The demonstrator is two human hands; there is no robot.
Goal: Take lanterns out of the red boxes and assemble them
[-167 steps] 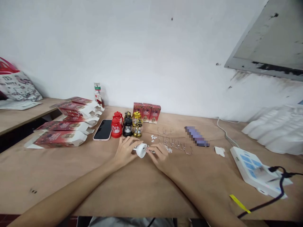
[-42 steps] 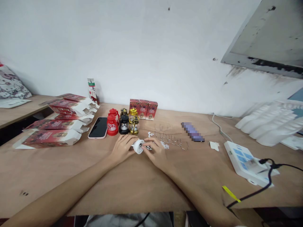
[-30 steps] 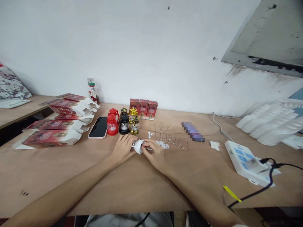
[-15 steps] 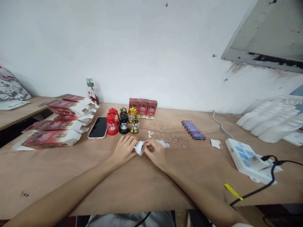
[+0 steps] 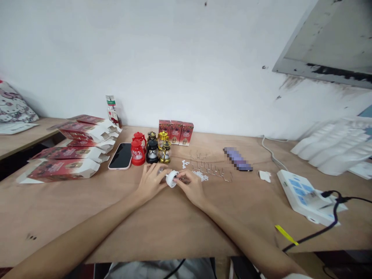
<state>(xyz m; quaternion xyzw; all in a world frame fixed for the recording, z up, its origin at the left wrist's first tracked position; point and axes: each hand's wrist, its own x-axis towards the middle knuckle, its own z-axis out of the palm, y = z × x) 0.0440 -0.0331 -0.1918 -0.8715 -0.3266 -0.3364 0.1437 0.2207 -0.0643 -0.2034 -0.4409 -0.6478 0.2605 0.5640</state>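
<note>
My left hand (image 5: 150, 181) is wrapped round a small white lantern (image 5: 171, 179), tipped on its side with its round base facing right. At that base the fingers of my right hand (image 5: 190, 187) are pinched together, partly inside the rim. Whatever they grip is too small to make out. Just beyond my left hand stand several finished-looking mini lanterns: red ones (image 5: 138, 153), black ones (image 5: 152, 152) and gold ones (image 5: 165, 152). Bent metal wires (image 5: 209, 169) and small white pieces (image 5: 200, 176) lie to the right of my right hand.
Red printed boxes (image 5: 62, 169) with open flaps lie at left, beside a phone (image 5: 120, 156). Three small red boxes (image 5: 176, 133) stand by the wall. A blurred purple object (image 5: 237, 159), a white power strip (image 5: 305, 197) with cables and white foam-like sheets (image 5: 334, 149) are at right.
The white lantern's base has turned slightly, and my right fingertips have moved left, further into its rim. Everything else on the table stays as it was.
</note>
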